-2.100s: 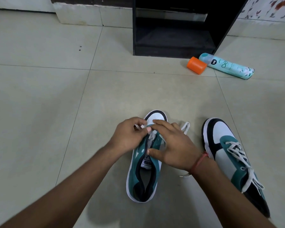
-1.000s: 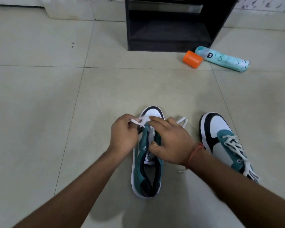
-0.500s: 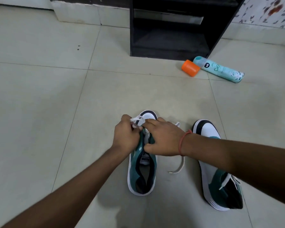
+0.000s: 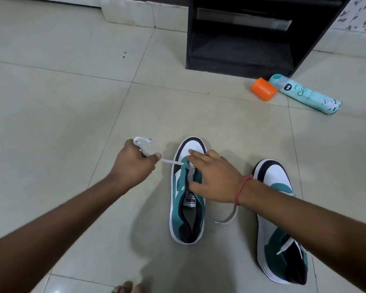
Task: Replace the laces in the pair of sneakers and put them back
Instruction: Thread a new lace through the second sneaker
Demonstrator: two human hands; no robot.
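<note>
Your left hand [image 4: 133,166] pinches the flat white lace [image 4: 170,161], taut from the teal-and-white sneaker [image 4: 186,210]; your right hand [image 4: 213,178] presses it, fingers relaxed.

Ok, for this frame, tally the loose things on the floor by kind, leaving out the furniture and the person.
Sneakers: 2, the middle sneaker and the right sneaker
White laces: 2, the lace pulled by the left hand and the one in the right sneaker
Spray can: 1
Orange cap: 1
Total: 6
</note>
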